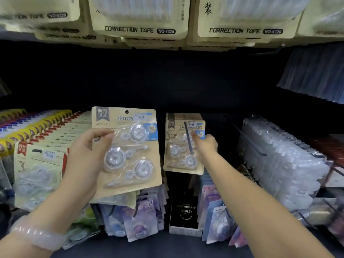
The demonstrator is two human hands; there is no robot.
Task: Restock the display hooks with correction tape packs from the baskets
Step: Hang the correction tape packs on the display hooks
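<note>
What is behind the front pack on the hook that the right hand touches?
Behind the front pack more same packs show top edges; their faces are covered. The right hand holds its edge.

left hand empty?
No, the left hand grips a correction tape pack by its left edge, thumb on the blister.

Matt kraft-brown card backing on the held correction tape pack (128, 151), under a glossy clear plastic blister (three see-through dispensers inside). Same card and blister on the hung packs (184, 146). Thin dark metal hook (188, 136). Smooth, translucent pale bracelet (37, 233), glassy sheen.
</note>
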